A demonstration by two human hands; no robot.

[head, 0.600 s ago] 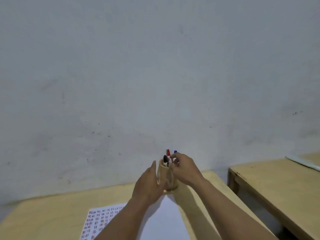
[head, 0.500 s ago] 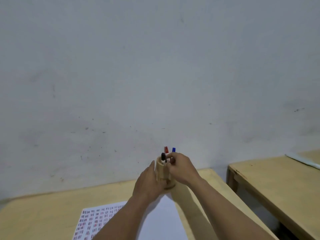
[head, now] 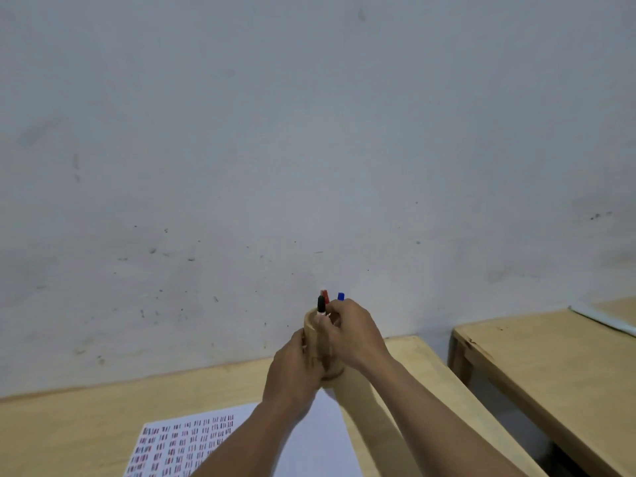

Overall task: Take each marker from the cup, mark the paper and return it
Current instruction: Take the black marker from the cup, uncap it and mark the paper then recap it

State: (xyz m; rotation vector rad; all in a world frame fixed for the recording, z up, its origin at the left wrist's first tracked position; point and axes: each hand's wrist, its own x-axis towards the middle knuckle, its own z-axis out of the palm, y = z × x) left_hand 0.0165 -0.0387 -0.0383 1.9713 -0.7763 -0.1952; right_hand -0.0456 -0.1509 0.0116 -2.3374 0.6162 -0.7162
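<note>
plain grey wall point(head: 309, 149) filling most of the view, scuffed and speckled. second table point(head: 550, 366) off to the right with a gap between, some pale flat thing point(head: 600, 318) on its far edge, too cut off to name.

wooden cup point(head: 318, 342) standing upright near the back edge of the table point(head: 86, 425), just past the far end of the paper point(head: 309, 442). left hand point(head: 292, 376) wrapped around the cup's side, grip closed on it, covering most of the lower half. right hand point(head: 351, 335) up at the rim, fingers pinched narrow around the black marker point(head: 320, 304), hiding the right side of the cup.

only the marker tops visible: black in front, red marker point(head: 325, 296) behind it, blue marker point(head: 340, 296) to the right, peeking over the knuckles. all three upright, long axis vertical, caps up. barrels hidden inside the cup.

paper partly under both forearms, bottom edge out of frame; rows of small red, blue and dark marks on its left part, too small to read.
</note>
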